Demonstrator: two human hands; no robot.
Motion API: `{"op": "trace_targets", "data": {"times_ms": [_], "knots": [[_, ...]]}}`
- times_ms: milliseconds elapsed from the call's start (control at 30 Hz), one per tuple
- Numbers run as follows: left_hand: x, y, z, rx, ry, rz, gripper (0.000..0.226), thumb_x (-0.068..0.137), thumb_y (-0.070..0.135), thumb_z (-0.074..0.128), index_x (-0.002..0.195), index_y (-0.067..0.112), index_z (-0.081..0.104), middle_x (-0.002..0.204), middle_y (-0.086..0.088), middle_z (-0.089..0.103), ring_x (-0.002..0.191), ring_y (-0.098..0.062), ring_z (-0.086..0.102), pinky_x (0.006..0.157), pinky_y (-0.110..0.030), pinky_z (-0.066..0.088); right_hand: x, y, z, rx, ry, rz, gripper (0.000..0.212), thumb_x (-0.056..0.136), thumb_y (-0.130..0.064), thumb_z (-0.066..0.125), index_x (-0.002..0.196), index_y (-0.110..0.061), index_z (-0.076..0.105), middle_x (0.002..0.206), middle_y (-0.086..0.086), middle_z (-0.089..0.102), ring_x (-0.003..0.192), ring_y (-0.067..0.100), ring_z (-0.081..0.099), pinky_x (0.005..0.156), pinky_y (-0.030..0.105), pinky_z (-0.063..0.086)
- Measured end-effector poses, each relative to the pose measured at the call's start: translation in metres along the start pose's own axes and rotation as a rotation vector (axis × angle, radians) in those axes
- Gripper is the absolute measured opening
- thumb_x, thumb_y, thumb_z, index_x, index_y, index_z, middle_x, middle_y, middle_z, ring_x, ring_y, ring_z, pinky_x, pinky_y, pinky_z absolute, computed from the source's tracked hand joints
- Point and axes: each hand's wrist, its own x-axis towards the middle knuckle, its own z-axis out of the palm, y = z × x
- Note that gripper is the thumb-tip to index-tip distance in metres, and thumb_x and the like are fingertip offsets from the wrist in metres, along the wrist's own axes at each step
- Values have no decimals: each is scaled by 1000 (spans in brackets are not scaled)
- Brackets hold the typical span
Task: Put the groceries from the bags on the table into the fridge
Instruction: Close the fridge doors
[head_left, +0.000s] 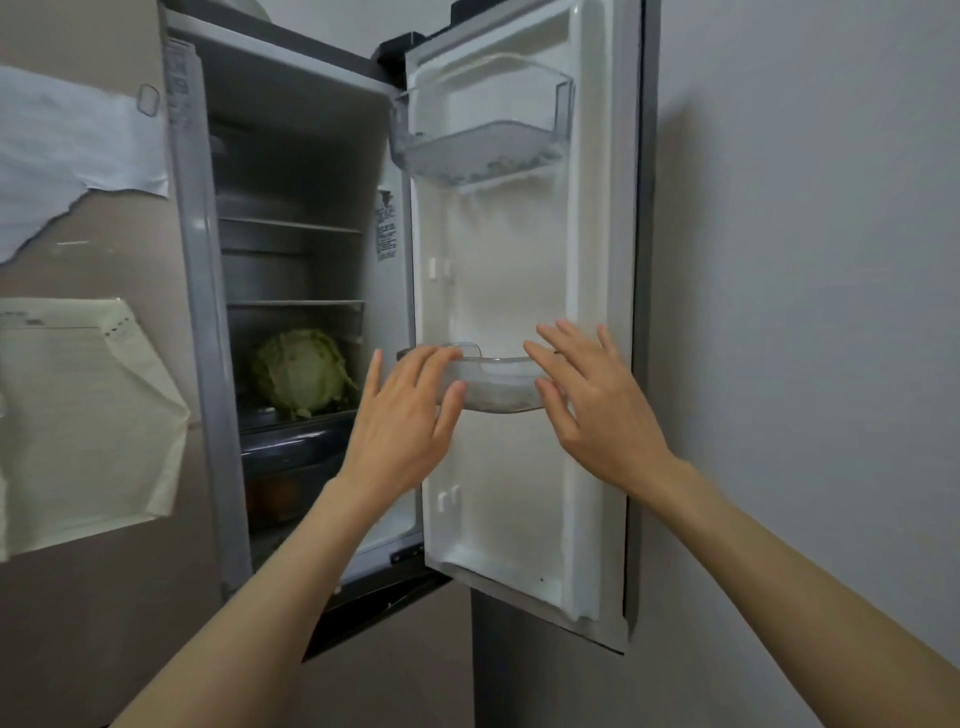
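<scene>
Against the open white fridge door (519, 291), both hands, left (402, 415) and right (592, 400), spread open-fingered, flank the clear plastic door bin (498, 384); a pale green cabbage (301, 371) sits on a shelf inside, left of them.

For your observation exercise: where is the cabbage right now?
In the head view, the cabbage sits on a lower shelf inside the open fridge, left of the left hand.

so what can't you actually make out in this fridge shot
Head view only:
- Whether the left hand and right hand touch the lower door bin: fingers cover its ends.
- What sits in the crisper drawer: dark, left forearm cuts across.
- What stands on the upper shelves above the cabbage: too dim.
- Bags and table: out of frame.
</scene>
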Motion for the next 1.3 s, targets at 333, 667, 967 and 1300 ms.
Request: {"op": "trace_targets", "data": {"times_ms": [333,667,967,1300], "knots": [[-17,-61,-52,-48,-84,-303,93,74,83,17,140,20,35,151,-4,31,143,-15,17,117,-43,-2,8,-30,-6,5,146,13,50,91,-24,44,138,-9,40,148,14,36,141,25,24,114,56,16],[-55,-131,-97,310,54,-204,58,96,34,41,147,16,22,157,-3,11,144,-14,-6,117,-42,-4,43,-119,40,46,100,-198,45,92,-23,44,134,-7,48,146,15,39,140,28,29,115,48,22],[-76,-186,-146,570,-2,-252,62,94,27,45,148,13,19,157,-9,10,145,-25,-3,115,-51,-1,85,-192,91,171,35,-29,88,81,-27,70,147,-1,17,156,18,14,144,29,10,116,45,20],[-93,-243,-161,675,-13,-227,61,92,39,31,146,14,22,156,-5,6,144,-26,0,111,-62,8,114,-227,173,257,90,20,64,95,-34,29,145,2,13,154,16,16,145,19,3,118,35,2]]}}
